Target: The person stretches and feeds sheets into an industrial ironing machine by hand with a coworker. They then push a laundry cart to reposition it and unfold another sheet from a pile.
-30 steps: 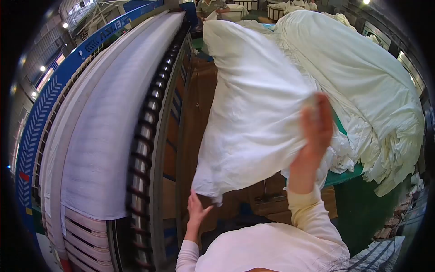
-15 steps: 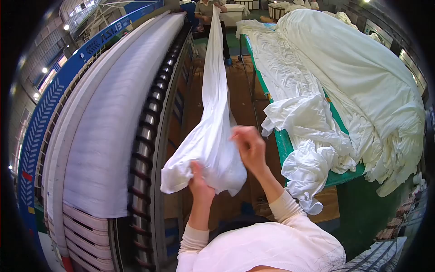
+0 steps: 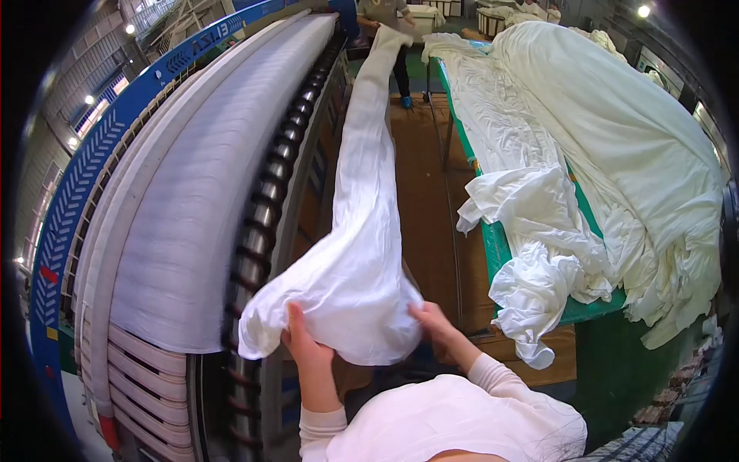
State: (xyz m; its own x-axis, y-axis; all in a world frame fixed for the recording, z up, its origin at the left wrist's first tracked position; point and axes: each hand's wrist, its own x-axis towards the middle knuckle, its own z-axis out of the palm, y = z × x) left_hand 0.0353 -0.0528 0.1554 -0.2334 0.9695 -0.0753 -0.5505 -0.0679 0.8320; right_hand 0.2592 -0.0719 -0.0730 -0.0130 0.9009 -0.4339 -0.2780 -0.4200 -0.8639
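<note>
Left hand [image 3: 310, 359] is clasping the near edge of a long white fabric sheet [image 3: 360, 254], and the right hand [image 3: 440, 331] is now pinching its other side, so both are spreading the near end. Beyond, a co-worker [image 3: 379, 11] is holding the far end; the sheet is hanging between a dark-banded metal roller [image 3: 267, 202], close by, and a green-covered table [image 3: 495, 245] bearing crumpled white linen [image 3: 531, 196].
</note>
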